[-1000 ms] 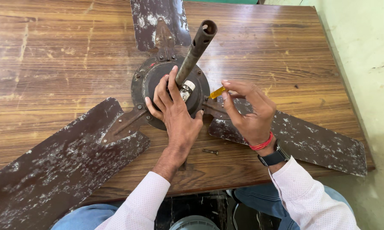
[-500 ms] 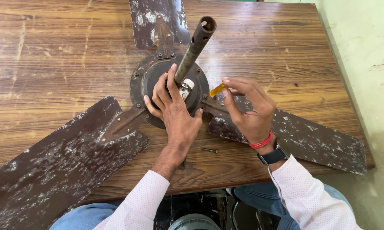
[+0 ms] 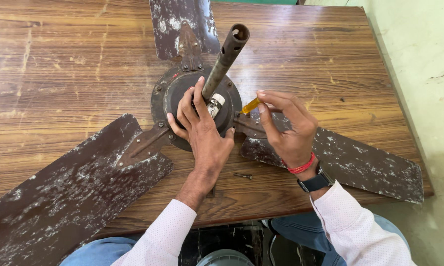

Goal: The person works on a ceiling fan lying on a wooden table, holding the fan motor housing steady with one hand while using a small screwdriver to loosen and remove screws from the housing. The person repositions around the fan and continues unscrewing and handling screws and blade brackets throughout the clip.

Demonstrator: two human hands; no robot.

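Note:
An old brown ceiling fan lies on a wooden table [image 3: 64, 74], its round motor housing [image 3: 165, 96] in the middle and a rusty down rod [image 3: 224, 59] sticking up toward me. My left hand [image 3: 202, 130] rests flat on the housing, fingers spread beside the rod's base and a small white part [image 3: 215, 104]. My right hand [image 3: 288, 130] pinches a yellow-handled screwdriver [image 3: 250, 105] whose tip points at the housing's right edge, above a blade bracket. Three worn blades spread out: far [image 3: 182, 24], near left [image 3: 64, 197], right [image 3: 360, 165].
A loose dark screw [image 3: 242, 175] lies on the table near its front edge, between my forearms. A pale green wall [image 3: 424, 74] runs along the table's right side. Below the table edge are my knees in blue jeans and a grey round object [image 3: 224, 258].
Almost nothing differs; both hands keep their places on the housing and the screwdriver, with only a slight shift of the view.

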